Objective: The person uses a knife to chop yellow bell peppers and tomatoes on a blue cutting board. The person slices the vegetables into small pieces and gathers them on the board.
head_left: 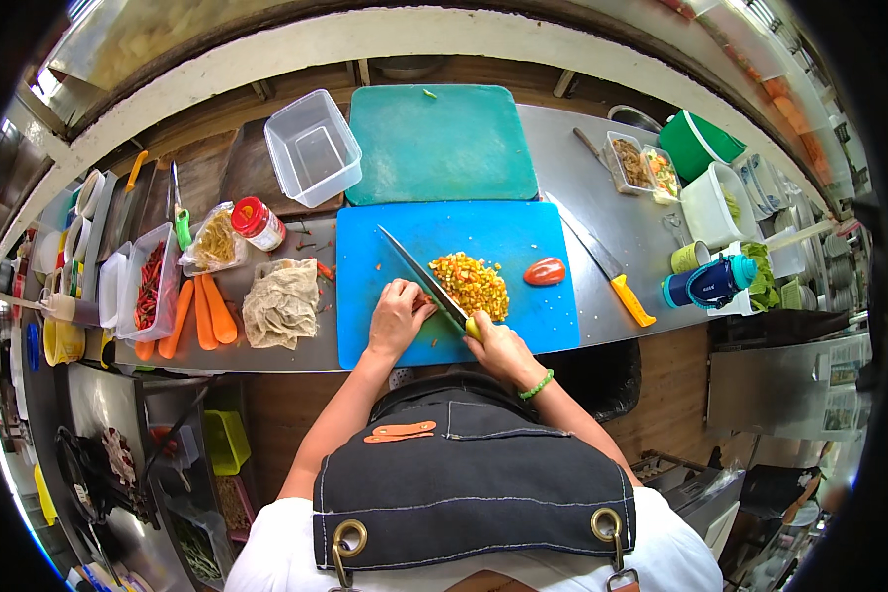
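Observation:
On a blue cutting board lies a heap of finely diced orange, yellow and green vegetables. My right hand grips the yellow handle of a kitchen knife, its long blade slanting to the far left between the heap and my other hand. My left hand rests on the board left of the blade, fingers curled together; a bit of something reddish shows at the fingertips, too small to name. A shiny dark red oval tomato lies right of the heap.
Left of the board are a crumpled cloth, carrots, a tub of red chillies and a red-lidded jar. A second yellow-handled knife lies right. Behind stand a green board and clear container; a blue bottle stands far right.

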### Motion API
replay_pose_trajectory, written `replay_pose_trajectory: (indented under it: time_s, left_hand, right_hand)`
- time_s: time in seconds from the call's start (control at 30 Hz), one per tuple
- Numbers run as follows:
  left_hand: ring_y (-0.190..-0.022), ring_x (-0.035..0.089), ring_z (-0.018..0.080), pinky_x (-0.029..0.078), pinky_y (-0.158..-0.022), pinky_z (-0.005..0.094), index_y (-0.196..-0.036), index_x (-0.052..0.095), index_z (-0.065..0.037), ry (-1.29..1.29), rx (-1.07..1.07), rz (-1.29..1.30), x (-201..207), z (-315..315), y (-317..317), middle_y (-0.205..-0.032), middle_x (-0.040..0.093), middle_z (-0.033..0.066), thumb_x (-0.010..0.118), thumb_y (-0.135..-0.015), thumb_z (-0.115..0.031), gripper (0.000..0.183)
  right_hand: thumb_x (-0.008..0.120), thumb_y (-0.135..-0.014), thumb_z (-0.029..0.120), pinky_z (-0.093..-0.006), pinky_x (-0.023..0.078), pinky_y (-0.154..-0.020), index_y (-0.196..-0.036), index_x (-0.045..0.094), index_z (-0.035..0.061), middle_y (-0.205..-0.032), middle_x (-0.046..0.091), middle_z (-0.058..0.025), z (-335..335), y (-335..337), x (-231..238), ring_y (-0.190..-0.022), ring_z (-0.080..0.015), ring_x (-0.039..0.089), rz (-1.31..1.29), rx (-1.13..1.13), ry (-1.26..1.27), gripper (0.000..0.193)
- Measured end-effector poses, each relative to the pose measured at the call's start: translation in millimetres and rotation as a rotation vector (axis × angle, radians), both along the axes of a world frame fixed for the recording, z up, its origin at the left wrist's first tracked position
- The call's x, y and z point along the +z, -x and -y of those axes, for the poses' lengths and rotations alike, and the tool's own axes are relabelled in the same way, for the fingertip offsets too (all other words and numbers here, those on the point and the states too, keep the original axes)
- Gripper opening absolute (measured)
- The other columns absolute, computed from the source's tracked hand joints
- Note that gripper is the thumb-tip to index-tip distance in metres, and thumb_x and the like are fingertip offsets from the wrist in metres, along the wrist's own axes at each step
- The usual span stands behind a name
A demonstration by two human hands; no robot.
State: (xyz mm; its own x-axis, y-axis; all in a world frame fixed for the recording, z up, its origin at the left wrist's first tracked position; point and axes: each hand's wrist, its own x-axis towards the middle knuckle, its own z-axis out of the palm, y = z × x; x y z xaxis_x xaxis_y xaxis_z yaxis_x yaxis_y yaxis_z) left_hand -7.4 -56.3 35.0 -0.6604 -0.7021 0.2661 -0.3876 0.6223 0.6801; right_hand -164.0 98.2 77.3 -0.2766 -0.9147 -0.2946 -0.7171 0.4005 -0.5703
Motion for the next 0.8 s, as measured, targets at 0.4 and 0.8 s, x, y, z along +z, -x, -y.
replay_pose_trajectory:
  time_s: [0.4,0.8]
  left_hand:
    - [-0.094,0.061,0.0326,0.051,-0.085,0.0421,-0.082,0.066,-0.001,-0.024,-0.03,0.012,-2.6,-0.7,-16.3,-0.096,0.064,0.0129,0.083,-0.071,-0.01,0.022]
    - [-0.077,0.063,0.0303,0.052,-0.072,0.0405,-0.073,0.068,0.0,-0.029,0.049,-0.008,-8.1,-0.2,-10.2,-0.08,0.064,0.0121,0.085,-0.068,-0.007,0.02]
  right_hand:
    - [0.057,-0.097,0.028,-0.0603,0.05,-0.069,-0.114,0.042,0.0068,-0.087,0.068,-0.0277,2.9,-4.0,7.8,-0.082,-0.0511,0.065,-0.074,0.045,0.053,0.031]
    - [0.054,-0.096,0.022,-0.0577,0.053,-0.069,-0.108,0.045,0.0027,-0.083,0.069,-0.0256,21.6,-15.1,55.2,-0.08,-0.046,0.068,-0.17,0.146,-0.076,0.025]
